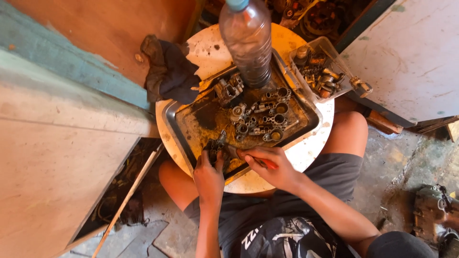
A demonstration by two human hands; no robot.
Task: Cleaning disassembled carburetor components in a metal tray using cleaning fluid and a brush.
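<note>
Round white table (306,153) carries an oily metal tray (191,119), with a plastic bottle (248,43) at 12 o'clock. At 6 o'clock the left hand (209,177) pinches a small metal part (217,145); the right hand (272,167) is closed round a red-handled tool (260,162). The part looks stiff, heavy and slick, so best gripped by its edges.

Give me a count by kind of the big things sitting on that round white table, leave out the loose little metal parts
Metal tray: 1
Plastic bottle: 1
Clear plastic container of small parts: 1
Dark rag: 1
Total: 4

The left hand steadies a small metal part in the tray; the right hand works on it with a red-handled tool.
</note>
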